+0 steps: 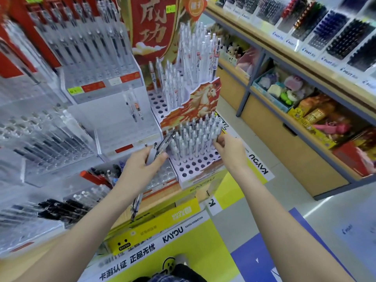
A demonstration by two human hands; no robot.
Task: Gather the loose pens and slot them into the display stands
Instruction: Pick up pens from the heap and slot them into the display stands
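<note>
My left hand [146, 161] grips a small bundle of loose pens [160, 146], fingers curled round the barrels, tips fanned up and right toward the near display stand [195, 167]. I keep them bunched like this, I think, so one can be fed across at a time. My right hand [227, 147] is at the stand's right edge, fingers bent against the outer white pens [195, 139] standing there; whether it pinches one or only steadies the row I cannot tell. Bare holes show along the stand's near edge, the likely place for the next pen.

Behind it a second, taller stand [160, 102] with the horse panel [203, 98] has open holes on its left side, but the crowded near rows stand in the way of reaching them. To the left are clear acrylic racks [50, 129] of pens, below me a yellow box [154, 226], and far right a shelf [305, 64] of toys and dark pens.
</note>
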